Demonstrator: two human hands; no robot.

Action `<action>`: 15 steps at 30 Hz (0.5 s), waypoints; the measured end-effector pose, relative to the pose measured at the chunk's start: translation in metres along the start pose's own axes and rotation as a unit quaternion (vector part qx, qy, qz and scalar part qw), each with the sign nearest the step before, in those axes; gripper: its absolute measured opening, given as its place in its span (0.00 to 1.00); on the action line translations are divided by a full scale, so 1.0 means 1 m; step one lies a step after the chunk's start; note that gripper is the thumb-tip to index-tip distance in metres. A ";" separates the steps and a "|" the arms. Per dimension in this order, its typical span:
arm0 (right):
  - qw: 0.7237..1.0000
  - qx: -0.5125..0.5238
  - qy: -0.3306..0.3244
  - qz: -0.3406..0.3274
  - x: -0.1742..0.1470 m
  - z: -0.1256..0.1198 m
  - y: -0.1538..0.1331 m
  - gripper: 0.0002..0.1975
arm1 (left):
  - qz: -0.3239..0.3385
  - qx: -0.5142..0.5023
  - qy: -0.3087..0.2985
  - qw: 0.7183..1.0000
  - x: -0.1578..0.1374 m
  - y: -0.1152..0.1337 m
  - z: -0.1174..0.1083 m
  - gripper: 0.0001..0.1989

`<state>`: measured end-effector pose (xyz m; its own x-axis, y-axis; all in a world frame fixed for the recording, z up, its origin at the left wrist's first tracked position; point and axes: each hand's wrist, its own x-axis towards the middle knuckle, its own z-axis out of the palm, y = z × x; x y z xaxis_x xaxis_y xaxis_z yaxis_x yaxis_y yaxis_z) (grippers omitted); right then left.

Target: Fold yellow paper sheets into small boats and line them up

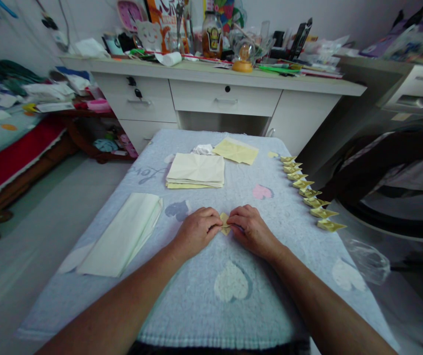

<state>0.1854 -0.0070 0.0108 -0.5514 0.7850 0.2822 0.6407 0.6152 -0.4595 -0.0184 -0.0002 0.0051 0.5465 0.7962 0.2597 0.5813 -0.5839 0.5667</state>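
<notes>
A small folded piece of yellow paper (pixel 225 224) lies between my two hands near the middle of the cloth-covered table. My left hand (pixel 199 229) pinches its left side, fingers bent and pressed together. On the opposite side my right hand (pixel 250 229) grips the paper the same way. Parts of the paper are hidden under the fingertips. Beyond my hands sits a stack of cream and yellow paper sheets (pixel 195 170). Along the table's right edge runs a row of several folded yellow paper boats (pixel 313 202).
A folded pale green-white sheet (pixel 123 234) lies at the left, and a creased yellow sheet (pixel 236 150) behind the stack beside crumpled white paper (pixel 202 149). A white desk (pixel 226 98) with drawers borders the far side. To the right stands a washing machine (pixel 414 93); a bed (pixel 8 143) is left.
</notes>
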 end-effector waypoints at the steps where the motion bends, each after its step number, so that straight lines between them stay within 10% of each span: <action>1: 1.000 -0.002 0.001 0.005 0.000 0.001 0.000 0.08 | 0.000 0.003 0.002 1.000 0.000 0.000 0.000 0.06; 15: 1.000 -0.015 0.013 0.018 0.002 0.008 0.002 0.06 | -0.004 0.051 0.010 0.999 -0.001 0.000 0.002 0.06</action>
<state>0.1814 -0.0052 0.0032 -0.5151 0.8075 0.2876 0.6749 0.5889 -0.4447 -0.0177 -0.0011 0.0032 0.5301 0.8031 0.2722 0.6442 -0.5901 0.4866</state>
